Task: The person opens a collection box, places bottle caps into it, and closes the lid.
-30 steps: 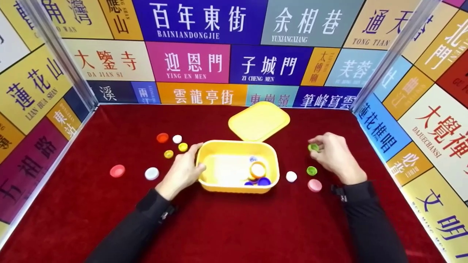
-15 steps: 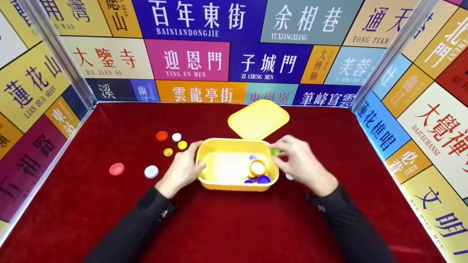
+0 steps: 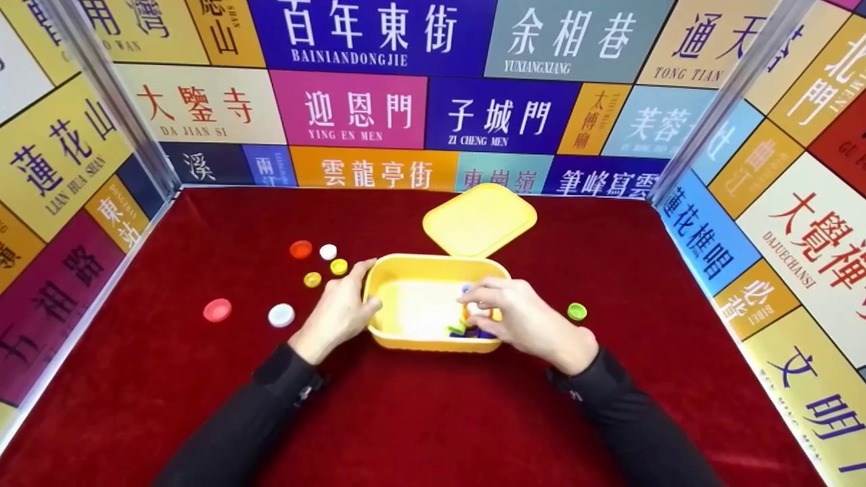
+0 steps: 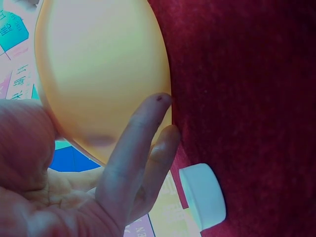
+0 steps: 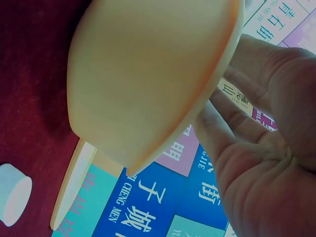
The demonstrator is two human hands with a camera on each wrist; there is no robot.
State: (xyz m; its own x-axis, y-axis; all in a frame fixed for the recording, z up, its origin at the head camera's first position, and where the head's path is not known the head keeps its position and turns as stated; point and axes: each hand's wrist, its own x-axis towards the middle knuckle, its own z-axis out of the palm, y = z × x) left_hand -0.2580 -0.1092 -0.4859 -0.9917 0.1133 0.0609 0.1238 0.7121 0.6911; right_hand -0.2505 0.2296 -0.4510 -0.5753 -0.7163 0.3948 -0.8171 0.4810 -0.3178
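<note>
My left hand [image 3: 338,311] grips the left end of a yellow plastic box [image 3: 406,343], thumb over the rim and fingers along the outside wall. In the left wrist view, the fingers [image 4: 131,148] lie against the box's outer side. Over the box's right end is my right hand [image 3: 534,321], its fingers and thumb apart. A green bottle cap [image 3: 457,328] sits just below them inside the box. Blue caps and an orange-and-white one are partly hidden there by this hand. The right wrist view shows the hand [image 5: 266,143] reaching over the rim.
Behind the box lies its yellow lid [image 3: 480,220]. To the left are a red cap [image 3: 301,249], a coral cap [image 3: 217,310], a white cap [image 3: 281,314] and several smaller ones. Another green cap [image 3: 577,312] is on the right of the red cloth [image 3: 419,419].
My right hand has carried a green cap leftward from the cloth to the box, and the cap is now inside, away from the fingertips. The left hand keeps its grip on the box.
</note>
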